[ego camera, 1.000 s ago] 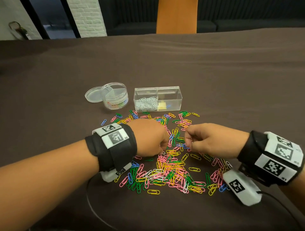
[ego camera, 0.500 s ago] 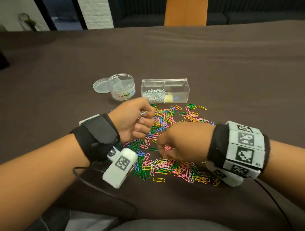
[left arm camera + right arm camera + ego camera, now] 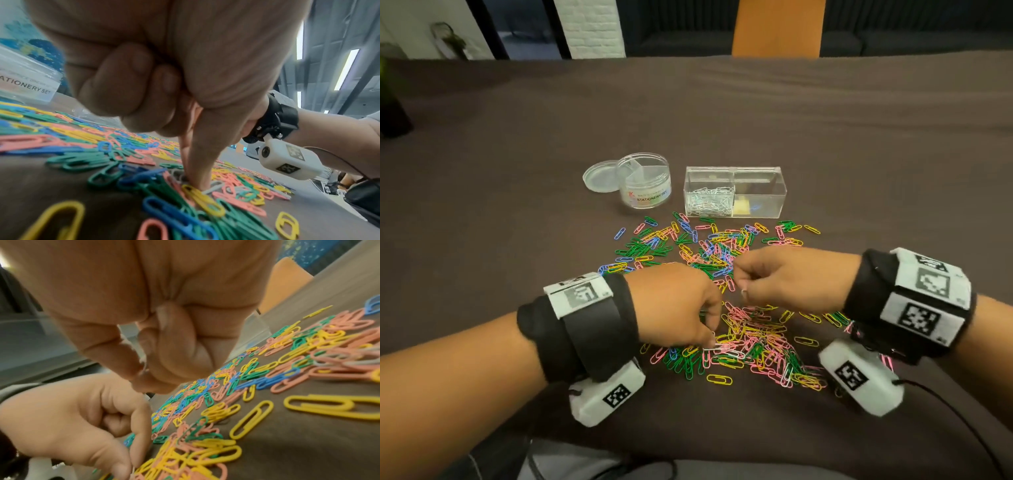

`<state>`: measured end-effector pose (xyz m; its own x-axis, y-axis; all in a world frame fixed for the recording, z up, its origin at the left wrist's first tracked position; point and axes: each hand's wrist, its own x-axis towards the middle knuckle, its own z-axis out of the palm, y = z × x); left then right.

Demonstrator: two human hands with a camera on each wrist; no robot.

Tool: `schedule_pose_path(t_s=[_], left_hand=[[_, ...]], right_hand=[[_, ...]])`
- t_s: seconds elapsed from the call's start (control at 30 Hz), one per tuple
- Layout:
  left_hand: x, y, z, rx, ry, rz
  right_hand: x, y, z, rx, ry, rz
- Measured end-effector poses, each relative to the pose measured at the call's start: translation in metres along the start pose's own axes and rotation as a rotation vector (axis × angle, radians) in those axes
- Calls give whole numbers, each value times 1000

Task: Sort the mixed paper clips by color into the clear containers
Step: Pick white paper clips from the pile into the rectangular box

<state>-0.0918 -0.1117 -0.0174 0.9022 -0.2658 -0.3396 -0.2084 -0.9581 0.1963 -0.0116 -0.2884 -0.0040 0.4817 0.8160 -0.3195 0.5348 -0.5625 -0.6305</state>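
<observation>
**Inspector:** What has changed?

**Me:** My left hand (image 3: 674, 308), lifted and curled half a second ago, is now down in the near part of the paper clips (image 3: 750, 339), index fingertip and thumb closing on a white clip (image 3: 717, 347). My right hand (image 3: 787, 277) has risen off the pile, fingers curled on white clips. White-picking continues, I judge; the rectangular container (image 3: 734, 192) beyond both hands holds white ones.

**Inspector:** Do the views differ?

**Me:** The left wrist view shows the fingertip (image 3: 198, 181) pressing among clips; the head view hides it.

The paper clips (image 3: 726, 294) are pink, yellow, green, blue and white. The tablecloth (image 3: 859, 144) is plain dark brown. The wristbands (image 3: 592, 329) are black with black-and-white square codes.
</observation>
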Motion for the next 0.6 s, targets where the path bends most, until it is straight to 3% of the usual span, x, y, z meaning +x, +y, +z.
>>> schedule_pose_path(t_s=[0.1, 0.17, 0.23, 0.33, 0.4, 0.43, 0.53, 0.6], left_hand=[[2, -3, -1, -7, -29, 24], [4, -9, -4, -149, -77, 34], [6, -19, -8, -407, -87, 7], [12, -34, -17, -1090, -60, -134], [24, -46, -26, -1496, 6, -241], [33, -51, -32, -1590, 56, -279], [60, -63, -56, -1679, 225, -331], [79, -66, -75, -1650, 355, -341]], right_hand=[[-6, 9, -4, 208, -9, 38], [-6, 15, -8, 390, -30, 57], [-2, 20, -15, 517, -21, 64], [11, 24, -33, 623, 81, 91], [29, 23, -50, 654, 213, 128], [41, 22, -59, 686, 295, 138], [85, 15, -84, 825, 521, 149], [115, 7, -97, 843, 590, 169]])
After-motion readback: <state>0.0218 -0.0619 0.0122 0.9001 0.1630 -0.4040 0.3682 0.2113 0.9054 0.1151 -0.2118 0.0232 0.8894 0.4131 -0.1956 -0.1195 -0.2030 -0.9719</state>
